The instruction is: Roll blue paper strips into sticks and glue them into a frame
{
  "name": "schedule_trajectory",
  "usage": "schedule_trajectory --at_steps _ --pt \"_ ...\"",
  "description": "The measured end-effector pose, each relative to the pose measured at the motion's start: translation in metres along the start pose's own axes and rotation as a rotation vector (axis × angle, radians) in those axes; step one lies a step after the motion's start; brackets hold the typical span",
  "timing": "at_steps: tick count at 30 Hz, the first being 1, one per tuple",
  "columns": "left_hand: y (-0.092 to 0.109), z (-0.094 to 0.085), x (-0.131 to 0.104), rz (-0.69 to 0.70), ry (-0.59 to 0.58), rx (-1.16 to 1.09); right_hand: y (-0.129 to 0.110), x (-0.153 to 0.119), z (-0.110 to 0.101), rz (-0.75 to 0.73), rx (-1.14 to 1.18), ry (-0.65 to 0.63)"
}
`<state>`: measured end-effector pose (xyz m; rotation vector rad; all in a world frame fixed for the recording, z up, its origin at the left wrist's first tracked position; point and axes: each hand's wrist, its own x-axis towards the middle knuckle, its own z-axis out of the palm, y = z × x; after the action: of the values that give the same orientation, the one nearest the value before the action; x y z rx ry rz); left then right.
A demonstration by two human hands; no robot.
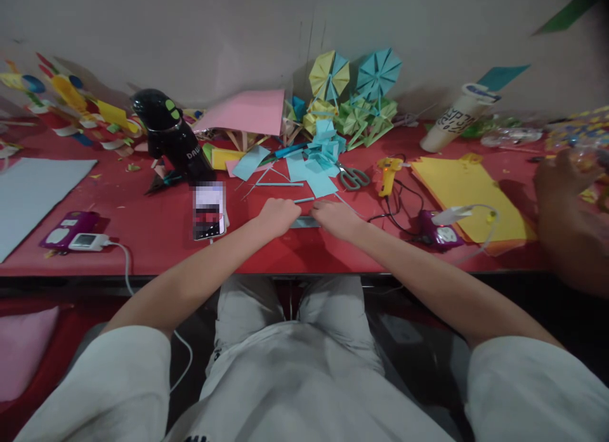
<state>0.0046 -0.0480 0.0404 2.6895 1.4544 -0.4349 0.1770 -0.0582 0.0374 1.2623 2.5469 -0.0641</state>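
Biggest first: wall (190, 36) bounds the back, counter (314, 255) runs the full width. Its front edge passes under both forearms; a band of bare red surface lies between that edge and the hands. More red shows between phone and left forearm.

Left side: pale sheet (42, 198) at the far end. Right side: yellow sheets (480, 195), well apart from the right hand, with another person's hand (566, 175) beyond them. Pink sheet (252, 112) sits toward the wall. Black bottle (174, 137) leans behind the phone; cup (450, 122) tilts at back right. Paper flowers (354, 80) stand at back centre.

Tighter in: phone (209, 210) left of the hands; purple socket (440, 229) near the right forearm. Glue gun (389, 175) and scissors (353, 177) limit reach past the right hand, blue scraps (316, 175) just behind.

Left grip (280, 216) and right grip (337, 219) are close together, fingers curled down, a small gap between. Blue strip (307, 222) lies flat on the counter under and between them, long side left-right. Fingertips hidden; can't tell whether either pinches it or just presses. Thin blue tube (304, 200) lies just past the fingers.
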Motion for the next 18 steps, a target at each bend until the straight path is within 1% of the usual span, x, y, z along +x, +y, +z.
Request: schedule_trajectory --at_steps 5,8,12,15,18 --pt "-0.003 0.005 0.002 0.017 0.025 -0.005 0.003 0.000 0.003 -0.020 -0.002 0.024" --pt "-0.001 0.007 0.001 0.017 0.045 0.003 0.011 0.004 0.011 -0.046 0.021 0.047" --pt "0.002 0.005 -0.002 0.019 0.036 0.010 0.022 0.010 0.019 -0.063 0.066 0.056" --pt "0.007 0.004 -0.003 0.035 0.046 0.014 0.022 0.009 0.015 -0.059 0.038 0.044" --pt "0.013 0.004 -0.005 0.029 0.047 0.022 0.014 0.004 0.007 -0.077 -0.011 0.017"
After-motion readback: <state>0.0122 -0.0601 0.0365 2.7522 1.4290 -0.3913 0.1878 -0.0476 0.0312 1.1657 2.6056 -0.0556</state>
